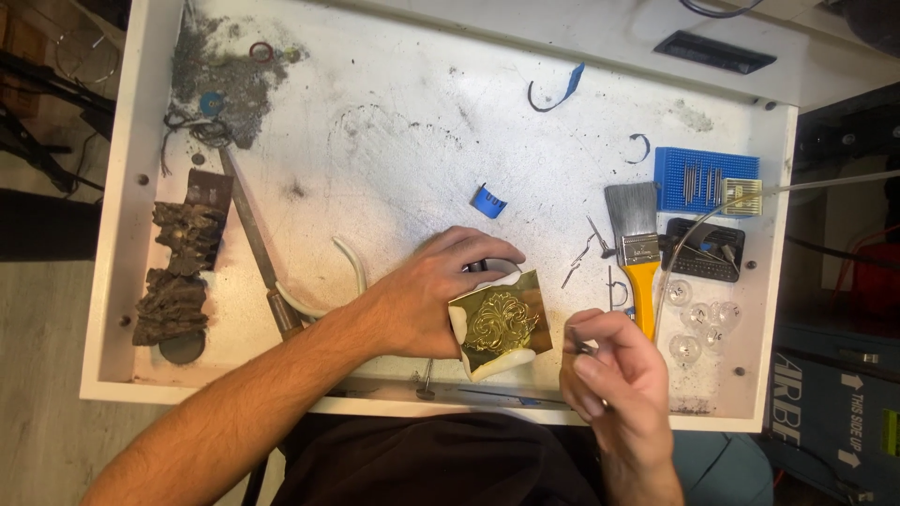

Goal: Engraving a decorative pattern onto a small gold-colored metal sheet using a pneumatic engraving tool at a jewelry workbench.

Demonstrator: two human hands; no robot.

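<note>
- Left hand (pixel 433 298), centre frame: I see fingers curled round a white block (pixel 487 361), clamping it w/ a brass sheet (pixel 499 320) on top.
- Sheet: shiny gold, squarish, embossed w/ a swirling floral relief.
- Right hand (pixel 614 375), lower right: fingers pinched nearly closed on a thin dark metal tool (pixel 581 348), tip just beside sheet's right edge.
- Yellow-handled brush (pixel 637 253) right of it; blue pin tray (pixel 705 180) upper right; white scuffed tray (pixel 394 141) underneath.

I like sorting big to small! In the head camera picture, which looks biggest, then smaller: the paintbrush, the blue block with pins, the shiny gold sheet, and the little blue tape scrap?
1. Paintbrush
2. Blue block and gold sheet: about alike, so no ranking
3. Blue tape scrap, clearly smallest
</note>
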